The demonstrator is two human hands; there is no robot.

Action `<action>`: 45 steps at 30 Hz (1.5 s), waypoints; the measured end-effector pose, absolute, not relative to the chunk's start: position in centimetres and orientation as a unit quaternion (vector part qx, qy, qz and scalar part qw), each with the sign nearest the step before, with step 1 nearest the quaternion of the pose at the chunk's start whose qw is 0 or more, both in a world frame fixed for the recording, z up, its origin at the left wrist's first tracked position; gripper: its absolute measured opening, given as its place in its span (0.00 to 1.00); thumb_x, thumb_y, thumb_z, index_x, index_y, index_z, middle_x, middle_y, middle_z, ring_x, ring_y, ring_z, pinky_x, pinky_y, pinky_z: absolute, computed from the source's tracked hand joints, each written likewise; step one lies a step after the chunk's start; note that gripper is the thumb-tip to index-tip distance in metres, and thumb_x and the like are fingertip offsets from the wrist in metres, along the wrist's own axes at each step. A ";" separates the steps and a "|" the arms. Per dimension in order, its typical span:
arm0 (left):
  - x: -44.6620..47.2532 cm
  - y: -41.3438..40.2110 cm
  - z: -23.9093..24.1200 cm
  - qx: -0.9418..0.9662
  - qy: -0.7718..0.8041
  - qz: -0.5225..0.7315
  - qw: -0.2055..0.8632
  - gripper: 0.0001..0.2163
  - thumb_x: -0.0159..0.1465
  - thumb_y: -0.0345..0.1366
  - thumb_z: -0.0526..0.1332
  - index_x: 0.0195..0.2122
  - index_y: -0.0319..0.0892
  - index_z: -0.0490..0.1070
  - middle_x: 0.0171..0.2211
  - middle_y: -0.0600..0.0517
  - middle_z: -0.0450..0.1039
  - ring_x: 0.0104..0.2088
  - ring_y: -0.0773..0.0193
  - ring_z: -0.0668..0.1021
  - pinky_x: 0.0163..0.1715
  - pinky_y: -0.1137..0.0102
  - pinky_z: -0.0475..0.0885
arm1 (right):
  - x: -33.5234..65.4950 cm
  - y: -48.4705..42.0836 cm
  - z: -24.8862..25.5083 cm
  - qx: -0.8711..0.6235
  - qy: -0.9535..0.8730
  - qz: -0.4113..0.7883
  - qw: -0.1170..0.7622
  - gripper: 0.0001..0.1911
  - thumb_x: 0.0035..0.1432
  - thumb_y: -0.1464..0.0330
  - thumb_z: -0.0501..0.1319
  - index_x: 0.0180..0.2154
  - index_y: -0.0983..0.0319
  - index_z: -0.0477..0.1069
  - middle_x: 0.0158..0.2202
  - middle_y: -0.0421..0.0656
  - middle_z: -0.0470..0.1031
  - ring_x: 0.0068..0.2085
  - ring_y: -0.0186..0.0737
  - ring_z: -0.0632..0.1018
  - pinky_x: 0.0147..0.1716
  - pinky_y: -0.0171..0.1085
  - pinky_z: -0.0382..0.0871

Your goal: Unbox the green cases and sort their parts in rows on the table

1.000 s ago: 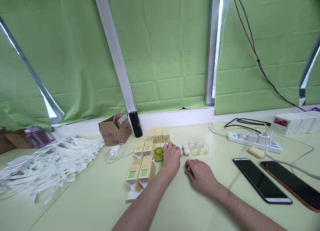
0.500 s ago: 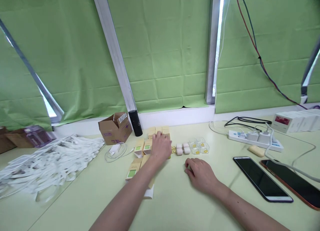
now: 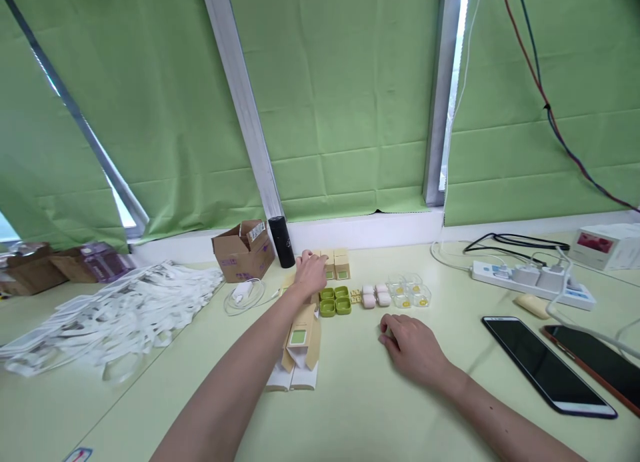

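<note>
My left hand (image 3: pixel 310 273) is at the left end of a back row of small tan boxes (image 3: pixel 342 265). Its thumb and fingers reach around the leftmost box, which it largely hides. Under and beside the left forearm stand more tan boxes with green windows (image 3: pixel 299 337), their white flaps open toward me. Just right of the hand are olive-green square trays (image 3: pixel 335 302), then small yellow pieces (image 3: pixel 355 296), pale pink-white cases (image 3: pixel 376 296) and clear cups with yellow spots (image 3: pixel 410 291). My right hand (image 3: pixel 415 350) rests on the table with curled fingers, nothing showing in it.
White straps (image 3: pixel 130 302) lie heaped at the left. A cardboard box (image 3: pixel 243 252), a black cylinder (image 3: pixel 281 242) and a white charger with cable (image 3: pixel 243 291) stand behind. At the right are a power strip (image 3: pixel 530 283) and two phones (image 3: pixel 547 363).
My left hand has moved left and back, uncovering the green trays. My right hand stays resting on the table. The camera view has turned slightly left.
</note>
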State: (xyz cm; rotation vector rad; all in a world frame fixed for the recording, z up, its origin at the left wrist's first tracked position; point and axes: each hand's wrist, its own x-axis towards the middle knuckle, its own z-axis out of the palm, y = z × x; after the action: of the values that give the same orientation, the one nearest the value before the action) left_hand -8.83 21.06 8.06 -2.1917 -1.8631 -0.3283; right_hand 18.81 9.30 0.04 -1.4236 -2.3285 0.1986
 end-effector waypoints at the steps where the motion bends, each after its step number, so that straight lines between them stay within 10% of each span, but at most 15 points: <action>1: -8.5 21.4 7.9 -0.756 -0.634 -0.106 0.122 0.21 0.67 0.33 0.57 0.61 0.45 0.70 0.55 0.39 0.75 0.62 0.42 0.63 0.56 0.51 0.59 | 18.8 9.3 0.1 -0.510 -0.833 0.072 0.201 0.04 0.67 0.69 0.56 0.41 0.58 0.69 0.40 0.45 0.81 0.42 0.47 0.78 0.40 0.41 0.61; 8: -5.8 23.0 6.3 -0.767 -0.624 -0.065 0.138 0.33 0.63 0.32 0.62 0.70 0.41 0.57 0.65 0.33 0.61 0.68 0.39 0.57 0.63 0.47 0.54 | 18.8 9.2 0.3 -0.511 -0.831 0.085 0.203 0.04 0.67 0.69 0.56 0.40 0.58 0.69 0.40 0.45 0.81 0.42 0.47 0.78 0.41 0.41 0.62; 15: -4.4 23.8 5.3 -0.772 -0.614 -0.041 0.156 0.22 0.59 0.29 0.67 0.55 0.39 0.71 0.62 0.35 0.65 0.68 0.40 0.57 0.64 0.49 0.53 | 18.7 9.2 0.2 -0.508 -0.831 0.081 0.212 0.04 0.66 0.70 0.57 0.40 0.58 0.69 0.39 0.44 0.81 0.41 0.46 0.78 0.40 0.40 0.62; 27: -3.5 24.3 5.4 -0.767 -0.616 -0.104 0.144 0.23 0.57 0.18 0.59 0.53 0.38 0.66 0.54 0.38 0.72 0.60 0.45 0.65 0.61 0.51 0.57 | 18.9 10.1 0.0 -0.531 -0.809 0.127 0.220 0.05 0.66 0.72 0.56 0.40 0.59 0.71 0.39 0.44 0.81 0.42 0.44 0.79 0.38 0.37 0.62; 45: -2.5 14.8 10.2 -0.736 -0.527 -0.376 -0.199 0.14 0.71 0.35 0.58 0.55 0.45 0.58 0.55 0.44 0.70 0.49 0.63 0.78 0.48 0.67 0.75 | 19.2 10.1 0.1 -0.529 -0.797 0.159 0.247 0.05 0.65 0.71 0.57 0.41 0.59 0.71 0.37 0.43 0.81 0.39 0.43 0.79 0.37 0.37 0.60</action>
State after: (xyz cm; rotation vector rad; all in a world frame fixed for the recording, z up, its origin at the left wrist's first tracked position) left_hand -2.55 14.83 10.20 -2.6590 -1.9037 -1.3603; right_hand 19.22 10.12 0.06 -1.4414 -2.1725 0.4340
